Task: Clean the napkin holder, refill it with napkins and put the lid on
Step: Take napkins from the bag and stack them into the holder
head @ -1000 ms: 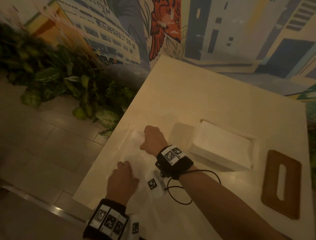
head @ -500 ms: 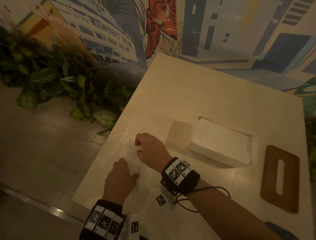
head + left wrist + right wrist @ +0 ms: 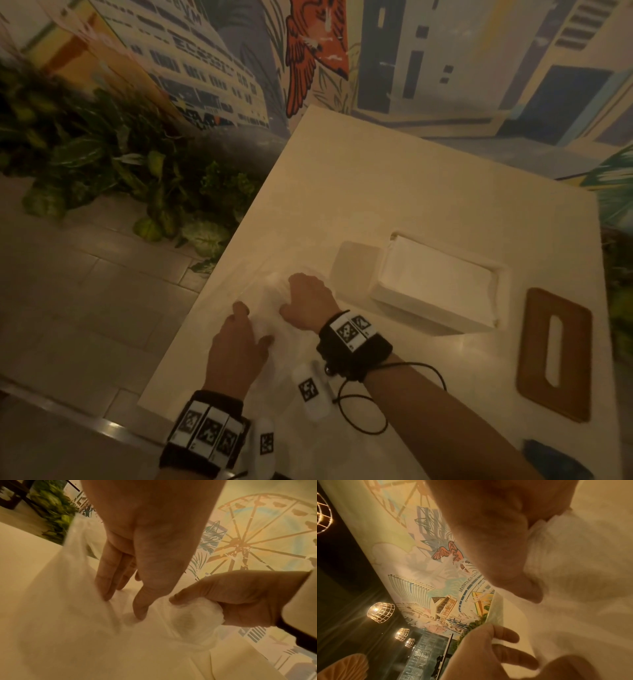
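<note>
The white napkin holder [image 3: 428, 315] stands at mid-table, filled with white napkins [image 3: 442, 277] and without a lid. Its brown wooden lid [image 3: 555, 353], with a long slot, lies flat to the holder's right. Left of the holder a clear plastic wrapper [image 3: 270, 308] is spread on the table. My left hand [image 3: 253, 325] presses straight fingers [image 3: 104, 585] down on the wrapper [image 3: 68, 615]. My right hand [image 3: 301, 298] curls round a bunched white wad of the wrapper [image 3: 193, 615], close beside the left thumb.
The white table's [image 3: 376, 192] left edge runs just beside my left hand, with tiled floor and leafy plants [image 3: 102, 171] below. A painted wall [image 3: 445, 68] stands behind the table. A blue object [image 3: 555, 459] shows at the near right corner.
My right hand has drawn a little closer to the left hand, gathering the wrapper into a wad. The left hand stays pressed on the wrapper.
</note>
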`<state>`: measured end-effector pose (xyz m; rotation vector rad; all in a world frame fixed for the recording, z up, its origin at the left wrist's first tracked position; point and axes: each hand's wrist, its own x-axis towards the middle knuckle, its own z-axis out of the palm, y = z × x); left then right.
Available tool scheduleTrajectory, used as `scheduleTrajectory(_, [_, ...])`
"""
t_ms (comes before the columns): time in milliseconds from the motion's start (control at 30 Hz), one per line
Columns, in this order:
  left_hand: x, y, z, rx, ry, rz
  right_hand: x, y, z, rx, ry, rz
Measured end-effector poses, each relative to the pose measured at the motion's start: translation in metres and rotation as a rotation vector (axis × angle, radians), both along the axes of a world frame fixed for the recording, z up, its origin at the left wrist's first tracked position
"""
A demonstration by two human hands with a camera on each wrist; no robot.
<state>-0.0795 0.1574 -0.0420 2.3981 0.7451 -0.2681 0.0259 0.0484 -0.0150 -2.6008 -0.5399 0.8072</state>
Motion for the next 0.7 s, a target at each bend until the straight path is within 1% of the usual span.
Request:
scheduleTrajectory(100, [-0.002, -0.001, 0.001, 0.005, -0.003, -0.006, 0.004, -0.002, 0.006, 0.034, -0.029, -0.009])
scheduleTrajectory(200, [-0.009, 0.000, 0.007, -0.046, -0.041, -0.002, 0.000, -0.003, 0.016, 0.094, -0.008, -0.015])
scheduleTrajectory(300, [-0.020, 0.001, 0.019, -0.071, -0.128, 0.029, -0.007, -0.004, 0.026, 0.163, -0.023, -0.022])
scheduleTrajectory(400, [-0.031, 0.003, 0.038, -0.114, -0.250, 0.114, -0.015, -0.010, 0.043, 0.252, -0.003, -0.028])
scheduleTrajectory(467, [-0.033, 0.002, 0.053, -0.246, -0.332, 0.231, -0.017, -0.019, 0.060, 0.290, -0.018, -0.031])
scheduleTrajectory(533, [-0.031, 0.000, 0.064, -0.450, -0.388, 0.346, -0.018, -0.033, 0.082, 0.340, -0.055, -0.063])
scheduleTrajectory(633, [-0.022, -0.005, 0.067, -0.758, -0.445, 0.405, -0.016, -0.060, 0.123, 0.412, -0.117, -0.148])
scheduleTrajectory(700, [-0.008, -0.014, 0.069, -0.920, -0.476, 0.431, -0.016, -0.079, 0.150, 0.441, -0.151, -0.205])
